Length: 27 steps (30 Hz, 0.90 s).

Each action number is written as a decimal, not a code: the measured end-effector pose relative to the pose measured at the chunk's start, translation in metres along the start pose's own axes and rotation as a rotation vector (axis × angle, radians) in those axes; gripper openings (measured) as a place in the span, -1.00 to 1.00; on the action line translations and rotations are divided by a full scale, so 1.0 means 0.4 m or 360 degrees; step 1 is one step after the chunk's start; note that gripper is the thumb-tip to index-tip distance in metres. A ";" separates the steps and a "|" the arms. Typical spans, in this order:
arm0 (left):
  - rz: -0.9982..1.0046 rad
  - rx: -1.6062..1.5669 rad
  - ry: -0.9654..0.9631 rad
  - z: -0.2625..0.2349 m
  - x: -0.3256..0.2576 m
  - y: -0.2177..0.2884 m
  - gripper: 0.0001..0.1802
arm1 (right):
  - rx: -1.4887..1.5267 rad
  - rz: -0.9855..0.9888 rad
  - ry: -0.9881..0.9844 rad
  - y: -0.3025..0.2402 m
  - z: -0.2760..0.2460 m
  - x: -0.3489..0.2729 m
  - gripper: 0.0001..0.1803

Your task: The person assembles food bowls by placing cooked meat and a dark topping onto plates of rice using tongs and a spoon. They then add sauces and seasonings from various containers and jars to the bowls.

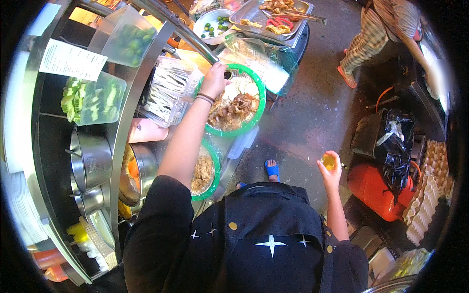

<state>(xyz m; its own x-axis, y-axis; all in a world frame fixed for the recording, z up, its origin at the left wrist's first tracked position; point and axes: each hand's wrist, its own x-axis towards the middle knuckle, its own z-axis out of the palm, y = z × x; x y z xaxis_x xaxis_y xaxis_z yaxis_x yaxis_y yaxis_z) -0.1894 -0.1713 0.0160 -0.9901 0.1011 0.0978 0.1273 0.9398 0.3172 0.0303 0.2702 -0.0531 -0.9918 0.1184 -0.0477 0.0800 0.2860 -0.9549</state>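
Observation:
My left hand (pixel 215 82) is stretched forward over the rim of a green-rimmed basin (pixel 263 93). Its fingers are closed, with a small dark round end showing beside them; what they hold I cannot make out. The basin holds browned chopped meat (pixel 238 108) over pale food, with whitish pieces at the far side. Raised at my right side, my right hand (pixel 332 171) pinches a small yellow item (pixel 329 162), too small to name. Nearer to me, partly behind my left arm, is a second green-rimmed basin (pixel 215 181) of pale brown shredded food (pixel 202 172).
Left are a basket of wrapped utensils (pixel 168 90), steel pots (pixel 90 158), and tubs of cucumber slices (pixel 73 102) and green limes (pixel 134 49). A metal tray with tongs (pixel 310 18) stands ahead. Right are a person (pixel 376 34), a red container (pixel 376 193) and egg trays (pixel 427 195).

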 end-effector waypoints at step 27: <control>-0.0457 -0.0967 0.0204 -0.200 -0.587 0.324 -0.81 | -0.0043 -0.1208 -0.1019 -0.493 0.408 0.021 -0.19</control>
<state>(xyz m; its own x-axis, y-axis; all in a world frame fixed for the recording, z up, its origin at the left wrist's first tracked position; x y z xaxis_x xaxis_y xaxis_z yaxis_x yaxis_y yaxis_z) 0.0642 -0.0994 0.1096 -0.9795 -0.1993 0.0300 -0.0909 0.5695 0.8169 -0.0100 0.0594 0.0869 -0.6472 -0.6386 0.4163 -0.6039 0.0962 -0.7912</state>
